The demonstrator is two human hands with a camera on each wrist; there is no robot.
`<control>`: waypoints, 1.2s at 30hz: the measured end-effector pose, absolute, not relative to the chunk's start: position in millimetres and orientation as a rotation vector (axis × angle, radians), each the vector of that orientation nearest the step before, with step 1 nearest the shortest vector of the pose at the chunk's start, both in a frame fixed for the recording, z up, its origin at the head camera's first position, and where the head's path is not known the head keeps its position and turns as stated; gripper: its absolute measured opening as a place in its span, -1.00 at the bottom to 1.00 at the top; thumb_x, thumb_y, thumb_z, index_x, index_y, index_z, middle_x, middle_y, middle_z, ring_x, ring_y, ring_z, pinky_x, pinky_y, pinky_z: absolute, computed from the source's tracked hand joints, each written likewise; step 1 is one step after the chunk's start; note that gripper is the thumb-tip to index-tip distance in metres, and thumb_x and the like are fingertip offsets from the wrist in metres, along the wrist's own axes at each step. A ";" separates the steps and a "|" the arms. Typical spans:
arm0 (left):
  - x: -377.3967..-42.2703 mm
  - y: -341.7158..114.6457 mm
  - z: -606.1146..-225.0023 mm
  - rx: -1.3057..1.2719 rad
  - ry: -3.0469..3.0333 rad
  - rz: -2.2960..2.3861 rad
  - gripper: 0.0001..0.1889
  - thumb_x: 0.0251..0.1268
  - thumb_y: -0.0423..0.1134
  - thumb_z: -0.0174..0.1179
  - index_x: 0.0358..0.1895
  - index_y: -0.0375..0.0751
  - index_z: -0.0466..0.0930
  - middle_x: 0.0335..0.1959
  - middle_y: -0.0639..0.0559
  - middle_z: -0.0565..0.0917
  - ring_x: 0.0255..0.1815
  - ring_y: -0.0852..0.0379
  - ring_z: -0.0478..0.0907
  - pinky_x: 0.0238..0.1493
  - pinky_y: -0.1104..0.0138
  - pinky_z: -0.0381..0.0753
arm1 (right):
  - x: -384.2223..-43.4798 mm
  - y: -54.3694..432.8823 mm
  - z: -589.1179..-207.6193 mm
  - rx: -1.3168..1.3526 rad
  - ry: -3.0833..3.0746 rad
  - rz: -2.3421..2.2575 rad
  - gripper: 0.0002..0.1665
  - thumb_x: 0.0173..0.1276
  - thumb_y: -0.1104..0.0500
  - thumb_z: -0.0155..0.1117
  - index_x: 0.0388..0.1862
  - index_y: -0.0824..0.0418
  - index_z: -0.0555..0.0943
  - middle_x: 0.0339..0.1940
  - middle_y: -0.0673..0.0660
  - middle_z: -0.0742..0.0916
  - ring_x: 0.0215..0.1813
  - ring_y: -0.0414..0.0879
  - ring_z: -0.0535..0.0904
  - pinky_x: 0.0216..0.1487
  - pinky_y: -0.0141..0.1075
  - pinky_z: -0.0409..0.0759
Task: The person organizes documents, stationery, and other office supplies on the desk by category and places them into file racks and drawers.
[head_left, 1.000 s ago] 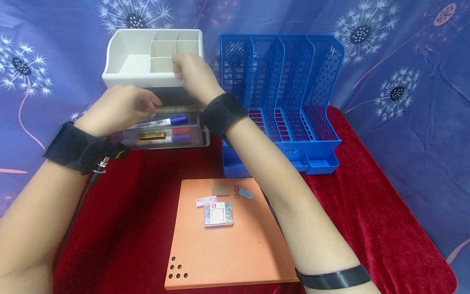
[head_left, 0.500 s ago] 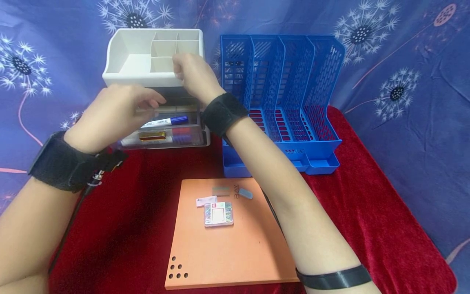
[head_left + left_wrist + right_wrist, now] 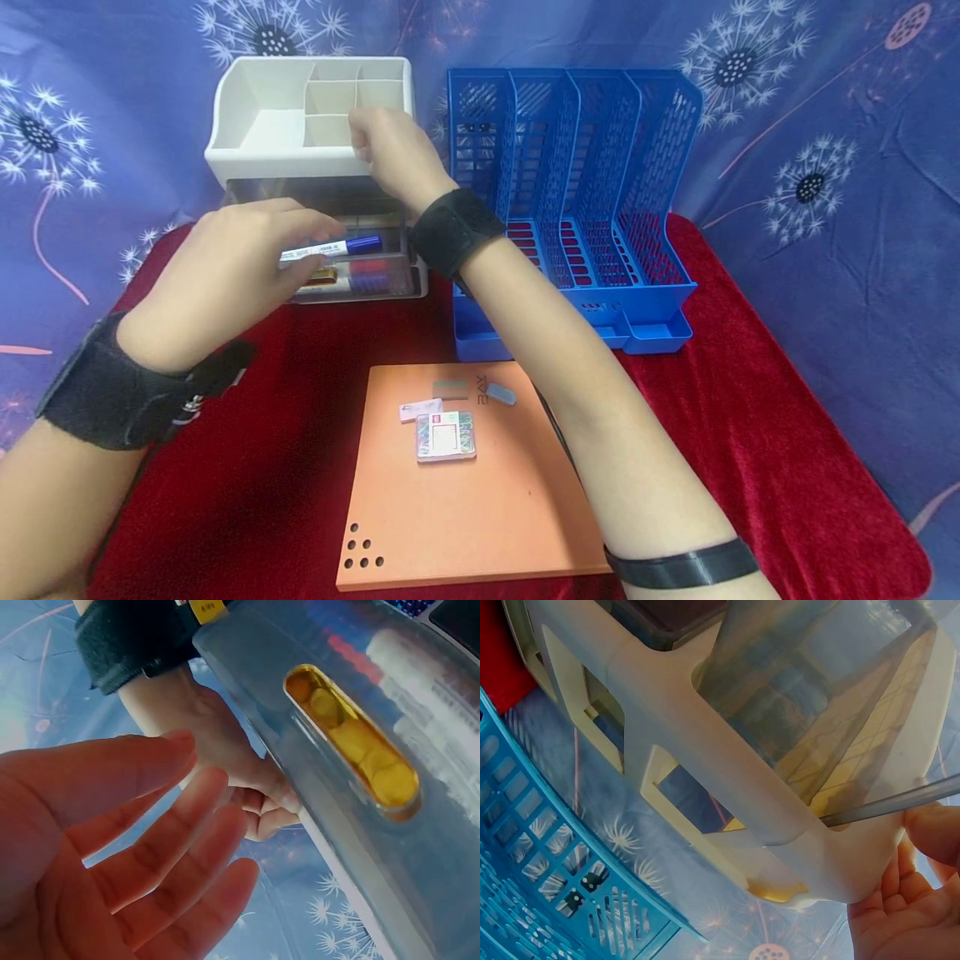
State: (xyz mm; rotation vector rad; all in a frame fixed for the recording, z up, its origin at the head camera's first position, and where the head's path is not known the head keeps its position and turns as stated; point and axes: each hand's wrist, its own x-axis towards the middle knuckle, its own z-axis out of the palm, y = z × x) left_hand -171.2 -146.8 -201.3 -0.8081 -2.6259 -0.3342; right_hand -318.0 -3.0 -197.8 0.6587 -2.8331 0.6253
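Note:
My right hand (image 3: pixel 397 154) grips the front right rim of a white desk organizer (image 3: pixel 285 160), thumb and fingers on either side of its edge in the right wrist view. My left hand (image 3: pixel 232 262) hovers before the organizer's clear drawers, fingers loosely bent. Nothing is between its fingers (image 3: pixel 161 862) in the left wrist view. A clear drawer (image 3: pixel 322 780) with a gold oval handle (image 3: pixel 352 739) juts out just beyond them. Through the plastic shows a white marker (image 3: pixel 322 249) with a blue cap, with more markers below, partly hidden by my left hand.
A blue file rack (image 3: pixel 573 283) stands right of the organizer, behind my right forearm. On the red cloth lies an orange board (image 3: pixel 450 517) bearing a clear box of paper clips (image 3: pixel 446 437), a small pale pink block (image 3: pixel 420 410) and a small translucent piece (image 3: pixel 501 394).
My left hand has come down and toward me, from below the organizer's top tray to the front of the drawers. My right hand keeps its place on the rim.

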 end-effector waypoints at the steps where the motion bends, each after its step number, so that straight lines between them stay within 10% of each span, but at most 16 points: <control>1: -169.4 -146.4 -201.9 -0.804 -2.623 -0.333 -0.60 -0.05 -0.51 0.36 -0.04 -0.27 0.63 -0.21 -0.22 0.68 -0.11 -0.17 0.60 -0.09 -0.04 0.53 | -318.1 -3.0 -197.7 0.660 -2.833 0.622 -0.75 0.16 0.46 0.07 -0.30 0.13 0.44 -0.26 -0.02 0.54 -0.16 -0.17 0.41 -0.15 -0.39 0.36; 36: -151.6 -150.8 -271.7 -0.685 -2.302 -0.307 -0.66 -0.03 -0.56 0.26 -0.11 -0.30 0.64 -0.25 -0.22 0.65 -0.19 -0.19 0.56 -0.28 -0.04 0.58 | -319.1 -4.3 -198.0 0.660 -2.838 0.590 -0.77 0.20 0.44 0.07 -0.27 0.13 0.45 -0.24 -0.02 0.54 -0.14 -0.16 0.42 -0.13 -0.40 0.37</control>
